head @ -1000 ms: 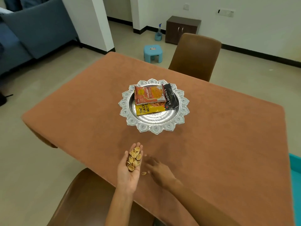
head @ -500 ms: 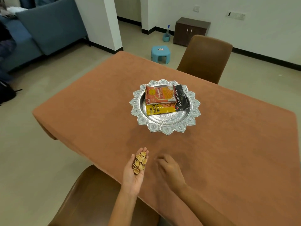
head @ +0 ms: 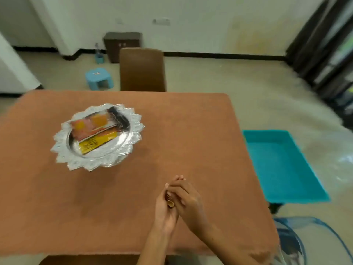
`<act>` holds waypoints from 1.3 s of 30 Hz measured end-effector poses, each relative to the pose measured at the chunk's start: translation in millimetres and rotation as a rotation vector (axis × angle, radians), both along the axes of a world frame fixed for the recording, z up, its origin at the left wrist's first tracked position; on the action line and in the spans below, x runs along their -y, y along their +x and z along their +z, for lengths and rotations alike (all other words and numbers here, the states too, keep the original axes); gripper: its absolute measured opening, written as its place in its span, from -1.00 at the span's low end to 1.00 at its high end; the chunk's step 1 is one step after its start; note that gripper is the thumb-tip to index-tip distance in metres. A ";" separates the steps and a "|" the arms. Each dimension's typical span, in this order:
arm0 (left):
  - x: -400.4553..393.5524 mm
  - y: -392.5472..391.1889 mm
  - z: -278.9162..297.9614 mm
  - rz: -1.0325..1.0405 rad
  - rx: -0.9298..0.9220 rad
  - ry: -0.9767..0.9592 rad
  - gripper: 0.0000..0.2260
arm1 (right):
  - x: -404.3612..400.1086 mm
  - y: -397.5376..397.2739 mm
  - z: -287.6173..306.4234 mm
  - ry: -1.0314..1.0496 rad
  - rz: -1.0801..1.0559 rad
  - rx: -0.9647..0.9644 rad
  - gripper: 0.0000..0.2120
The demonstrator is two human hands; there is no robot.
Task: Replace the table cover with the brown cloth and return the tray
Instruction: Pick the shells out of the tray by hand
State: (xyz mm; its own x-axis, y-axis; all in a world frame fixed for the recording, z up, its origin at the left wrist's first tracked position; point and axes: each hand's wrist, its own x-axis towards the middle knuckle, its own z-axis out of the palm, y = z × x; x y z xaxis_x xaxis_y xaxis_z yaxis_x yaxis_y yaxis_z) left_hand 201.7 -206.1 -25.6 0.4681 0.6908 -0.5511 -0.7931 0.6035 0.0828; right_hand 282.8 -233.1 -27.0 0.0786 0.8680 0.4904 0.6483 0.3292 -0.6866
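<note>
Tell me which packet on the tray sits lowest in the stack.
The yellow packet: it lies on the silver tray, partly under the orange packet.

Soft, even indoor light; the whole frame is motion-blurred, with smearing worst toward the right edge.

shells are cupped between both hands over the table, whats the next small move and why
Probably carry the cupped hands to the right and tip the shells into the teal bin beside the table. The left hand holds the shells with the right hand laid over them, so nothing spills, and the bin sits open just past the table's right edge. The brown cloth and tray look already set.
</note>
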 end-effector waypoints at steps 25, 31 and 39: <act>420.9 393.4 -110.6 -1.421 -0.117 0.014 -0.28 | 547.1 283.7 -93.2 -0.078 -1.762 -0.365 -0.67; 466.6 435.2 -192.8 -1.566 -0.475 0.014 -0.69 | 591.0 294.0 -154.3 -0.175 -1.859 -0.381 -0.58; 503.1 476.5 -276.7 -1.869 -0.833 0.320 -0.54 | 615.5 305.9 -237.9 -0.312 -1.895 -0.376 -0.71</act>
State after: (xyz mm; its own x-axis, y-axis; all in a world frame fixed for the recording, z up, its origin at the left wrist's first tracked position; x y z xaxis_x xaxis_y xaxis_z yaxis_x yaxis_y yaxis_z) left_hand 678.2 -709.2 -302.3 0.3221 -0.1228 -0.9387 0.8977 0.3545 0.2616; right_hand 588.8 -848.6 -264.9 0.9065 -0.4101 0.1006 -0.2085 -0.6419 -0.7378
